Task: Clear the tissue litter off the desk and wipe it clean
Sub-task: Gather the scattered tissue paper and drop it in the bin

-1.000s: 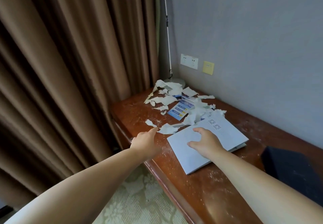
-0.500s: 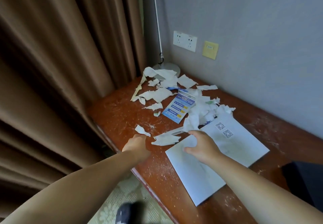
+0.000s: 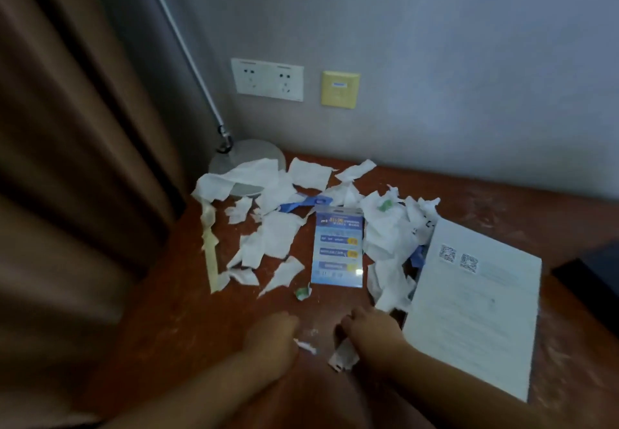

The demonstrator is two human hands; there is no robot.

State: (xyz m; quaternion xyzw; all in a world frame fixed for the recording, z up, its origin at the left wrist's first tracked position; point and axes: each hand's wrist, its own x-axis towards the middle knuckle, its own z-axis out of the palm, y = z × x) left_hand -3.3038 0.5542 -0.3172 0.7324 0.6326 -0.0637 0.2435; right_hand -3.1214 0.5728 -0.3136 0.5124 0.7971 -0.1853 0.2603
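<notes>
Torn white tissue scraps (image 3: pixel 278 237) litter the reddish-brown wooden desk (image 3: pixel 174 311). The right hand (image 3: pixel 371 331) pinches 1 small white scrap (image 3: pixel 343 356). The left hand (image 3: pixel 271 338) is curled and its hold is unclear.

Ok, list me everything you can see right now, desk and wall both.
desk: one, reddish-brown, dusty, lower frame
tissue scraps: many, white, strewn over the desk's back left
card: one, blue, flat among the scraps
booklet: one, white, two codes, right of the scraps
lamp base: one, grey, back corner, partly under tissue
socket plate: one, white, on wall
yellow plate: one, right of the socket plate
curtain: one, brown, left
dark object: one, right edge, unidentifiable
left hand: curled, grip unclear
right hand: grips a white scrap
</notes>
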